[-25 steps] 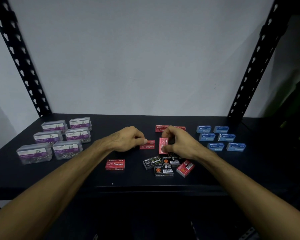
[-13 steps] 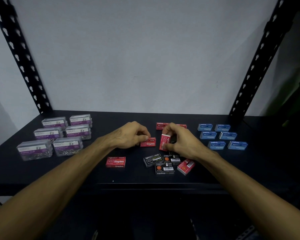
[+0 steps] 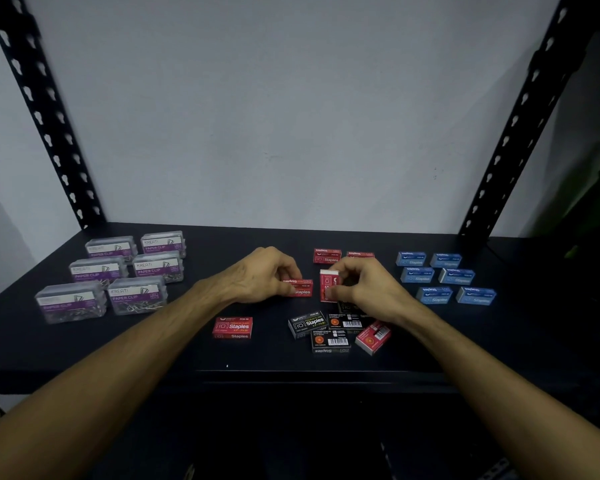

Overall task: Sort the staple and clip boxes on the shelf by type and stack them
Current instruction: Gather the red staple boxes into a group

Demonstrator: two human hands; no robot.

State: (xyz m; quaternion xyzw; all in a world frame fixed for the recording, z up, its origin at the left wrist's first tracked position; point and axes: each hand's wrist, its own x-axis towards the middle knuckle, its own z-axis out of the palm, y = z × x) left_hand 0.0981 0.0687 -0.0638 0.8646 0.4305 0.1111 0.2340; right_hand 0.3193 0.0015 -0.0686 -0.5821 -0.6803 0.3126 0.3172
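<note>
"Staples" on red box [image 3: 232, 327], "Staples" on black box [image 3: 307, 323], "PAPER CLIP" on clear box [image 3: 137, 295]

The shelf [image 3: 499, 341] is showing a matt black, smooth painted surface. Left of the hands, the paper clip boxes [image 3: 137, 296] are looking like clear glossy plastic, with shiny metal clips glinting inside. The red staple boxes [image 3: 232, 328], black staple boxes [image 3: 307, 323] and blue staple boxes [image 3: 433, 295] are appearing as printed cardboard with a slight sheen.

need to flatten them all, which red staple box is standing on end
The red box pinched in the right hand; it stands upright, while the other red boxes lie flat on the shelf.
</note>
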